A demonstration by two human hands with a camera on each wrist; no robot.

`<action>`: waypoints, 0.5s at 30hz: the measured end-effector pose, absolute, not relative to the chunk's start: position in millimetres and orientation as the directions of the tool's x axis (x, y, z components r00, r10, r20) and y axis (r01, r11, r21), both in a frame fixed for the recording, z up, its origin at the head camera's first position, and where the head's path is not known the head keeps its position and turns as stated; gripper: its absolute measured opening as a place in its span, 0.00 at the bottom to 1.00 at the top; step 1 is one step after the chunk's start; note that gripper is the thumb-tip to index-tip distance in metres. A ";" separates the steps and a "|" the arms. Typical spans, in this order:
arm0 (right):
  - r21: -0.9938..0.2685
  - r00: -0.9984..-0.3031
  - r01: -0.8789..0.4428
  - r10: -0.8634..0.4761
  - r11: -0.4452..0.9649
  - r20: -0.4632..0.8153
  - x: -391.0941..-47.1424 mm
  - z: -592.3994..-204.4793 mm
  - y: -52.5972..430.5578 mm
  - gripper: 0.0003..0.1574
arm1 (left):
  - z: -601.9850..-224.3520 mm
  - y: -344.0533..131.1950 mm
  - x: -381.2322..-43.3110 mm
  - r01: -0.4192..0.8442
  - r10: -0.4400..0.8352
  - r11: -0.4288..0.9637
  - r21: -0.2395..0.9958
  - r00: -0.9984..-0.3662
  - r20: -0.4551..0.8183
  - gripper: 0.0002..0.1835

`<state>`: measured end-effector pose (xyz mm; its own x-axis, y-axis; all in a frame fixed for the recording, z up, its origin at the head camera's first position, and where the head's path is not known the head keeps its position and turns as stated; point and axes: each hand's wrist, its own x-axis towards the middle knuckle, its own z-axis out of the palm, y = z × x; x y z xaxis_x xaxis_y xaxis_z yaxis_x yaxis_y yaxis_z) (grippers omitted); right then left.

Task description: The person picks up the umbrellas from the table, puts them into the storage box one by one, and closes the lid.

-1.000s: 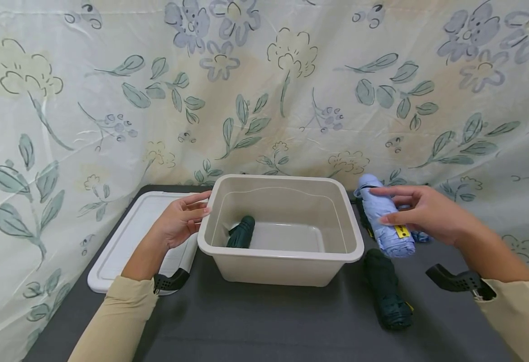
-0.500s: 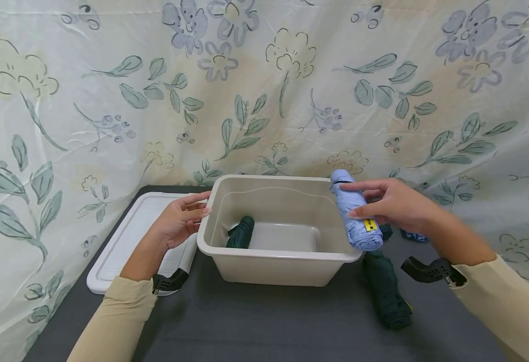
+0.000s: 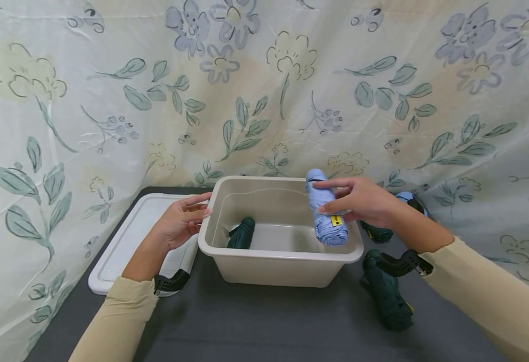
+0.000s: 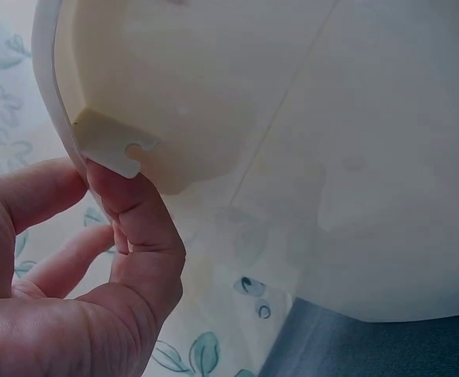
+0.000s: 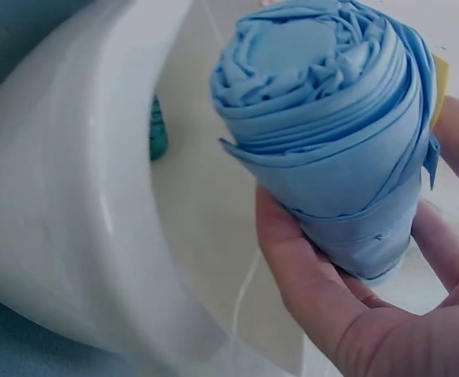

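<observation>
Clock face centred on the bin, 6 o'clock nearest the person. Closest up is the dark grey tabletop (image 3: pixel 246 327), with tan sleeves (image 3: pixel 115 322) coming in from about 7 and 4. A dark green roll (image 3: pixel 387 299) lies on the table at 4, just outside the beige bin (image 3: pixel 278 271).

Over at 9 there's a flat white lid (image 3: pixel 124 251), partly covered by the left hand (image 3: pixel 183 221). That hand has its thumb and fingers pinching the bin's rim at 9. Inside the bin, around 9 from its middle, sits a smaller-looking green bundle (image 3: pixel 242 234).

Now the blue roll (image 3: pixel 327 213): the right hand (image 3: pixel 359 201) has it pinched between thumb and fingers. Going by the hand's own clock, the roll's at roughly 8 to 9, tilted with one end toward 11 and the other toward 5, and a yellow label (image 3: pixel 336 220) near the lower end. It's over the right part of the bin's opening, off the floor of it.

Further back at 3 there's another dark green bundle (image 3: pixel 379 234), plus something light blue (image 3: pixel 405 196) mostly hidden by the forearm. Floral curtain (image 3: pixel 255 75) fills the back at 12.
</observation>
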<state>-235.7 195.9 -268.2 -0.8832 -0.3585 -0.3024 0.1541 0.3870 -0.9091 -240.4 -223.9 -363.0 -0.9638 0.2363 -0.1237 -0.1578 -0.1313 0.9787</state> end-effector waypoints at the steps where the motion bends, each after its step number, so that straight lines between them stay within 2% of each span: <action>1: -0.907 -0.883 0.159 -0.355 0.390 -0.308 -237.1 -269.3 192.2 0.47 | -363.0 -223.8 -240.3 -0.159 0.236 -0.134 0.978 -0.964 -0.124 0.37; 15: -0.879 -0.837 0.267 -0.357 0.394 -0.415 -257.6 -284.1 146.9 0.42 | -363.2 -222.3 -238.6 -0.160 0.229 -0.140 0.977 -0.965 -0.125 0.36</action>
<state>-257.6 146.9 -284.1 -0.8371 -0.3569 -0.4146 0.2674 0.3944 -0.8792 -238.6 -222.3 -363.2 -0.9653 0.2293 -0.1252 -0.1601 -0.1403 0.9771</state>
